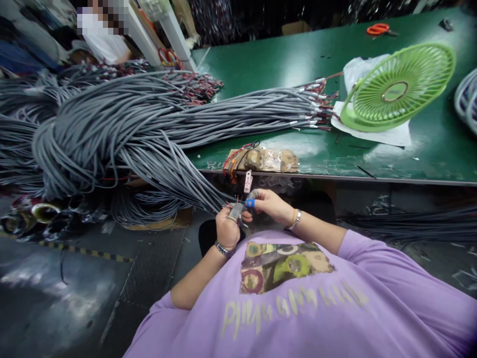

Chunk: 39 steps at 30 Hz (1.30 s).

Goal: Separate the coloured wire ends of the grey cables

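Note:
My left hand (228, 227) is closed around the end of a grey cable (214, 196), part of a bundle hanging over the table edge. Grey tape wraps its thumb. Thin coloured wires (237, 199) stick up from the cable end. My right hand (273, 205) meets it from the other side, thumb and forefinger pinched at these wires; a blue band and grey wrapping cover its fingertips. Exactly which wire it grips is too small to tell. Just beyond my hands, a pink clip-like piece (248, 182) hangs at the table edge below a taped block (270, 160) with red and black leads.
Long grey cables (238, 117) with stripped ends lie across the green table (257, 62). A green fan (397, 89) stands at right on white sheets. Orange-handled scissors (378, 29) lie farther back. More cable coils (147, 206) sit below left. A person in white (102, 40) is at far left.

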Motion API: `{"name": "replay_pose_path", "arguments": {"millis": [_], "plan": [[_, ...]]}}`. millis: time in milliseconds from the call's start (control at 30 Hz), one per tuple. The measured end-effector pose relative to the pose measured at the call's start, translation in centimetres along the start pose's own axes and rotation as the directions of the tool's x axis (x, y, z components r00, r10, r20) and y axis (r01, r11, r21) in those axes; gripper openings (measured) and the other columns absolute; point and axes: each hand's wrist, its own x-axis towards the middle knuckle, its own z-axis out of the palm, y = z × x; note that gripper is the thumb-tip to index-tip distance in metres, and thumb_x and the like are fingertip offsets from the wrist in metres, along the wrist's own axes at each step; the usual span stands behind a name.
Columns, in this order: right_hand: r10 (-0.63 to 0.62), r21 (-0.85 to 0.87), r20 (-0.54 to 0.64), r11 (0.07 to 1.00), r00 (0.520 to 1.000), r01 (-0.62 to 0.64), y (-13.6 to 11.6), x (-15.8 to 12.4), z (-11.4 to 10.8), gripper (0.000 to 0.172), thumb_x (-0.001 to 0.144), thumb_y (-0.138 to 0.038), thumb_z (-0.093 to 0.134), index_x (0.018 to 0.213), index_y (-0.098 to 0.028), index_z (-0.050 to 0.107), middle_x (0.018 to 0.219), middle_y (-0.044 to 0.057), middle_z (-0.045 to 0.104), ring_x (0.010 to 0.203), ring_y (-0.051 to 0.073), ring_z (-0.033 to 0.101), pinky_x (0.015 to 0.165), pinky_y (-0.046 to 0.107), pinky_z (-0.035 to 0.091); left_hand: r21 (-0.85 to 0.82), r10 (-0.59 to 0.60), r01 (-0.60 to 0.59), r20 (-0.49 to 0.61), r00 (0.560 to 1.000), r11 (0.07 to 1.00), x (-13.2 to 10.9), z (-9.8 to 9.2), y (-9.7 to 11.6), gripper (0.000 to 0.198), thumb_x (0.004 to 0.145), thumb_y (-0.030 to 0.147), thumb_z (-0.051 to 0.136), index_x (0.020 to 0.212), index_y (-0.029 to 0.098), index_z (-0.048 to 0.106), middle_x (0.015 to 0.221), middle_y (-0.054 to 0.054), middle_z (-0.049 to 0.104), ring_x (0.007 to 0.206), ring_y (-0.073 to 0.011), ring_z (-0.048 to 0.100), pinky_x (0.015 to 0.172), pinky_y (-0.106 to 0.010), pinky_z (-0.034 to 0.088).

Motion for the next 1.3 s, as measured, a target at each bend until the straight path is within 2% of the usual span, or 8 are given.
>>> {"name": "replay_pose_path", "arguments": {"millis": [267,433,500,667,733,900,1100,1300], "plan": [[0.182,0.354,-0.057,0.923,0.982,-0.151,-0.2,1.8,-2.5,0.041,0.079,-0.055,0.066,0.077,-0.014,0.059,0.067,0.000,0.057,0.051,0.007,0.047,0.049,0.020,0.041,-0.063,-0.021,0.025,0.055,0.998,0.998,-0.2,0.5,1.9,0.029,0.072,0.043,0.072,0.070,0.015,0.065,0.052,-0.001,0.064,0.044,-0.0125,0.060,0.046,-0.023,0.050],[0.179,0.300,0.175,0.927,0.968,-0.225,-1.8,3.3,-1.9,0.045,0.085,-0.059,0.057,0.082,-0.014,0.062,0.074,0.003,0.061,0.054,0.008,0.048,0.048,0.019,0.040,-0.071,-0.070,0.082,0.153,0.986,0.994,-0.1,1.5,2.5,0.031,0.071,0.046,0.071,0.070,0.015,0.063,0.049,0.001,0.061,0.040,-0.0105,0.055,0.043,-0.022,0.047],[0.103,0.263,0.195,0.953,0.975,-0.153,-1.8,3.6,-1.3,0.048,0.079,-0.062,0.063,0.081,-0.014,0.061,0.070,0.002,0.060,0.051,0.007,0.043,0.047,0.019,0.036,-0.075,-0.078,0.091,0.169,0.983,0.993,0.1,1.8,2.5,0.032,0.070,0.047,0.071,0.069,0.016,0.062,0.048,0.001,0.060,0.038,-0.0100,0.053,0.040,-0.021,0.044],[-0.199,0.045,-0.196,0.976,0.960,0.212,-0.5,3.8,-0.5,0.056,0.067,-0.071,0.066,0.066,-0.016,0.054,0.055,-0.003,0.051,0.047,0.006,0.033,0.045,0.021,0.025,-0.089,-0.105,0.122,0.176,0.979,0.989,0.6,1.8,2.2,0.029,0.071,0.043,0.070,0.068,0.015,0.064,0.047,0.000,0.060,0.036,-0.0092,0.051,0.037,-0.020,0.040],[-0.224,0.035,-0.214,0.971,0.951,0.236,-0.1,3.8,-0.3,0.059,0.070,-0.074,0.060,0.066,-0.016,0.056,0.057,-0.002,0.052,0.049,0.007,0.035,0.047,0.022,0.027,-0.086,-0.116,0.134,0.183,0.976,0.987,0.7,1.8,2.1,0.028,0.072,0.041,0.069,0.068,0.014,0.065,0.047,0.000,0.060,0.036,-0.0089,0.051,0.037,-0.020,0.040],[-0.038,0.309,-0.030,0.950,0.999,0.045,-0.6,4.0,0.5,0.061,0.071,-0.076,0.058,0.075,-0.015,0.062,0.058,-0.002,0.047,0.052,0.008,0.035,0.049,0.021,0.030,-0.057,-0.121,0.134,0.190,0.974,0.989,0.7,1.8,2.0,0.031,0.072,0.045,0.070,0.068,0.015,0.064,0.047,0.000,0.059,0.035,-0.0082,0.050,0.037,-0.019,0.039],[-0.003,0.430,-0.103,0.902,0.995,0.048,-1.1,4.2,1.1,0.056,0.071,-0.069,0.065,0.074,-0.013,0.064,0.058,-0.002,0.048,0.052,0.008,0.036,0.049,0.021,0.031,-0.043,-0.149,0.160,0.199,0.969,0.986,0.6,1.8,1.8,0.033,0.069,0.046,0.072,0.067,0.014,0.064,0.046,0.000,0.059,0.034,-0.0084,0.050,0.035,-0.019,0.038],[0.081,0.480,-0.024,0.875,0.996,-0.060,-1.1,3.9,0.8,0.059,0.078,-0.072,0.055,0.081,-0.013,0.065,0.061,0.000,0.053,0.051,0.008,0.041,0.048,0.020,0.035,-0.031,-0.156,0.165,0.188,0.970,0.986,0.6,2.0,2.1,0.033,0.068,0.045,0.073,0.065,0.014,0.063,0.045,0.000,0.059,0.033,-0.0084,0.049,0.035,-0.019,0.038]]}}
